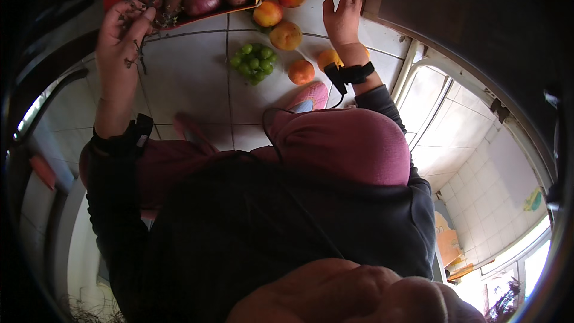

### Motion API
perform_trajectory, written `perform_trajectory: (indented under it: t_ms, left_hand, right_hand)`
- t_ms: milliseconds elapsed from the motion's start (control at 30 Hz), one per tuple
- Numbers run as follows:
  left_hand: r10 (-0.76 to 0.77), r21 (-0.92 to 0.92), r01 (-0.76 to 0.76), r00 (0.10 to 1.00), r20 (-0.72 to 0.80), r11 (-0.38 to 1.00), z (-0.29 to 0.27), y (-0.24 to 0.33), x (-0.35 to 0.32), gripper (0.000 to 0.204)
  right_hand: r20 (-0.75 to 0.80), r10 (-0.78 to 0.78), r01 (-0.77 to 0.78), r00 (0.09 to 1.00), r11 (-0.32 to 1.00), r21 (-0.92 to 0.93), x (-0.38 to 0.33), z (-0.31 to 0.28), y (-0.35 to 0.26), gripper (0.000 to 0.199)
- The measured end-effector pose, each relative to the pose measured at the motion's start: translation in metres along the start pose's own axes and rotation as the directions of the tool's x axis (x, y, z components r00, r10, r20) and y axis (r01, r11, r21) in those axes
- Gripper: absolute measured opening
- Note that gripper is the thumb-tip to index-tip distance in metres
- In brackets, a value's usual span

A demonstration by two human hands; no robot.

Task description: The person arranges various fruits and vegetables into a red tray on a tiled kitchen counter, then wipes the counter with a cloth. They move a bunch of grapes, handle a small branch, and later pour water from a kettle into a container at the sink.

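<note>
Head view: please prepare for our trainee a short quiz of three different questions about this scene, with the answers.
1. True or false: the left hand holds a thin, bare stem.
2. Choose: the green grapes lie on (a) the person's lap, (b) the floor tiles, (c) the potatoes.
3. Which hand shows nothing in its grip?

Key: 1. True. 2. (b). 3. The right hand.
</note>
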State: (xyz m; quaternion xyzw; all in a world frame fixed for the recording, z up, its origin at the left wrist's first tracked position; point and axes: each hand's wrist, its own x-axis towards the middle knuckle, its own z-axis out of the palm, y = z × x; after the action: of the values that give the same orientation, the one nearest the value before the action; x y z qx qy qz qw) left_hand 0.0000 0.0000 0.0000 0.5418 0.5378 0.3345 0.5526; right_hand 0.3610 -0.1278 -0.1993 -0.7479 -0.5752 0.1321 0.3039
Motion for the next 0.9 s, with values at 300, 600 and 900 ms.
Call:
perform_trajectory:
  t_ms: [300,600,900]
  left_hand:
    - [-0.017,-0.043,0.018,1.0,0.019,0.999,0.0,-0.004,0.005,0.02]
    - [0.028,-0.129,0.004,0.971,0.238,0.992,0.014,-0.01,0.015,0.021]
    - [0.244,-0.18,-0.196,0.918,0.313,0.964,0.031,-0.044,0.028,0.021]
  right_hand:
    - [0.019,0.107,-0.109,0.994,0.969,0.221,-0.064,-0.025,-0.004,0.031]
    - [-0.262,0.644,-0.693,0.719,0.637,-0.337,-0.265,-0.112,0.023,0.063]
    - [0.061,0.758,-0.651,0.649,0.595,-0.472,-0.307,-0.116,0.049,0.075]
